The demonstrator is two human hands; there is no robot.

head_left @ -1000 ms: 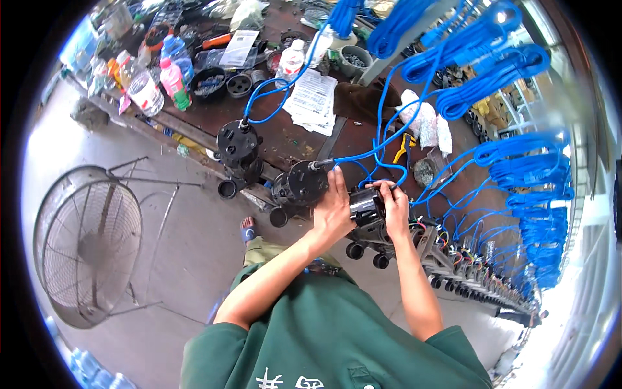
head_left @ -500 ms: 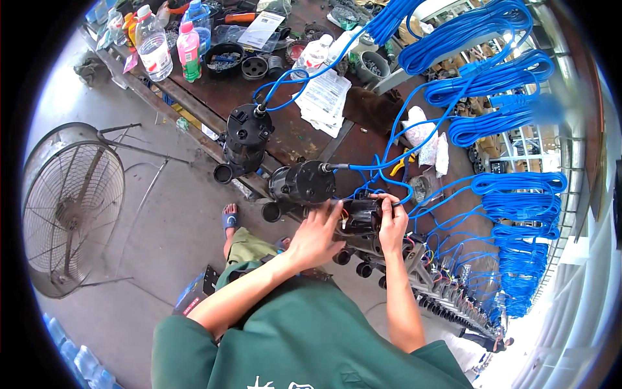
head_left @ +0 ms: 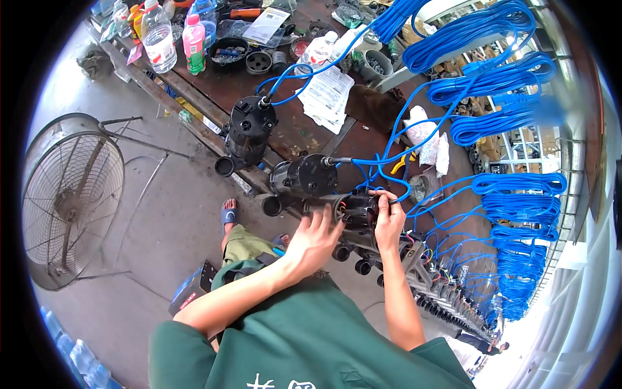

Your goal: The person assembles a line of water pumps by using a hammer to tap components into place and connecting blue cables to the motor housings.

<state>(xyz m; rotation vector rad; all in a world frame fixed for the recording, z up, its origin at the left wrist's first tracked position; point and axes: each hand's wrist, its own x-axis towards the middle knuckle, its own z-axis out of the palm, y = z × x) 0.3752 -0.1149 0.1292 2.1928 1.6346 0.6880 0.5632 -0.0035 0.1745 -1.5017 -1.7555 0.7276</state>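
Note:
Three black cylindrical pump units stand in a row along the bench edge; a blue cable runs into the top of the left unit (head_left: 251,123) and the middle unit (head_left: 312,175). My right hand (head_left: 389,223) grips the far end of a glossy black pump cover (head_left: 360,212), tipped on its side, with its blue cable beside my fingers. Red and orange wires show at the cover's left end. My left hand (head_left: 311,243) has its fingers apart and slightly blurred beside the dark pump body under the wires. Whether its fingertips touch that body is unclear.
Bundled blue cables (head_left: 466,39) hang along the right side. Papers (head_left: 326,97), yellow-handled pliers (head_left: 403,162), bottles (head_left: 194,44) and small-part tubs (head_left: 376,65) lie on the bench. A large floor fan (head_left: 71,201) stands left. More pump units continue toward the lower right.
My left hand has shifted slightly down, with its fingers still spread. The cover in my right hand has moved very little. The whole view has shifted slightly.

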